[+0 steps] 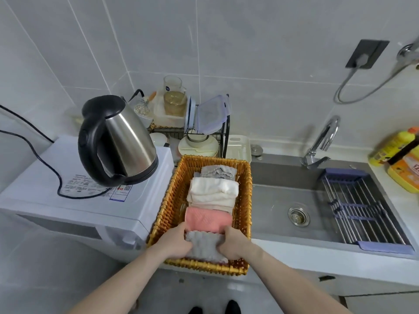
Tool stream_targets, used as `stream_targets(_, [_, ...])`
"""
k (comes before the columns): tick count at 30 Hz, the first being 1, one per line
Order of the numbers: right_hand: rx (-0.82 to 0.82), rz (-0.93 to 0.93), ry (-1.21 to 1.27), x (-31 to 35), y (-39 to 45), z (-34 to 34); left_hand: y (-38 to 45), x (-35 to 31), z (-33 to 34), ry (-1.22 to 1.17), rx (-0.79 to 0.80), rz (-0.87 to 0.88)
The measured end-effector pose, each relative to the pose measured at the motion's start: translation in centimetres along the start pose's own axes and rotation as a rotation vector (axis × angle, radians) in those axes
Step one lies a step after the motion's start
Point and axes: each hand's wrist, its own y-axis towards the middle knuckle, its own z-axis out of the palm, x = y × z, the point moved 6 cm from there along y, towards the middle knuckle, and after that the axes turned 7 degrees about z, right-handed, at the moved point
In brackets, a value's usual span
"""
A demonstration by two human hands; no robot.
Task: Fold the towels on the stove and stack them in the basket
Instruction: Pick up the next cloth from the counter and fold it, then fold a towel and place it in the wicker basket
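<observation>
Both hands grip a folded grey towel (205,245), the left hand (173,242) and right hand (235,242) curled around its 2 sides, setting it into the near end of the wicker basket (172,200). Folded pink, cream and grey towels already fill the row behind it. No unfolded towels are visible, so the task looks nearly finished.

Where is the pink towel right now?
In the head view, the pink towel lies folded in the wicker basket, between the white towels and the grey towel both hands grip.
</observation>
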Motion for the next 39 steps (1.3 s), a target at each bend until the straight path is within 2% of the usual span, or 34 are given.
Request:
stream_targets(6, [-0.063, 0.080, 0.007, 0.1, -0.1, 1.3, 0.1, 1.1, 0.1, 0.027, 0.114, 0.069])
stream_targets(14, [-0.216, 0.099, 0.148, 0.1, -2.4, 0.6, 0.5, 1.7, -1.4, 0.074, 0.021, 0.144])
stream_targets(18, [-0.308, 0.078, 0.199, -0.1, -4.5, -0.4, 0.5, -0.1, -2.7, 0.099, -0.027, 0.233])
stream_targets(25, [-0.482, 0.062, 0.299, -2.4, -9.8, -3.0, -0.5, -6.7, -3.9, 0.137, -0.084, 0.431])
stream_targets(30, [-0.592, 0.089, 0.457, -7.6, -15.6, -3.9, -2.6, -14.2, -2.7, 0.104, -0.150, 0.596])
stream_targets(39, [-0.801, 0.207, 0.666, -22.9, -31.4, -1.9, -9.8, -29.5, 9.0, 0.107, -0.029, 0.884])
